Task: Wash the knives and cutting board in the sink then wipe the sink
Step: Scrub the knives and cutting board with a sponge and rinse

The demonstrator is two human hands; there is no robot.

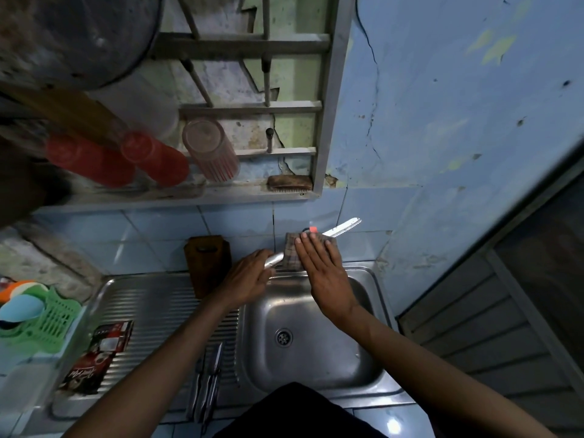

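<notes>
Steel serrated knife (pixel 343 227), handle gripped by left hand (pixel 249 279); flat right hand (pixel 325 273) presses checked cloth (pixel 292 257) on it.

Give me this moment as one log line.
left hand: grips serrated knife handle | right hand: presses cloth on blade | sink: below | step: wiping knife

Your left hand (pixel 249 281) hides the knife (pixel 343 227) handle; cloth (pixel 292 252) covers mid-blade. Pan (pixel 72 36) cut off top-left, blurred.
</notes>
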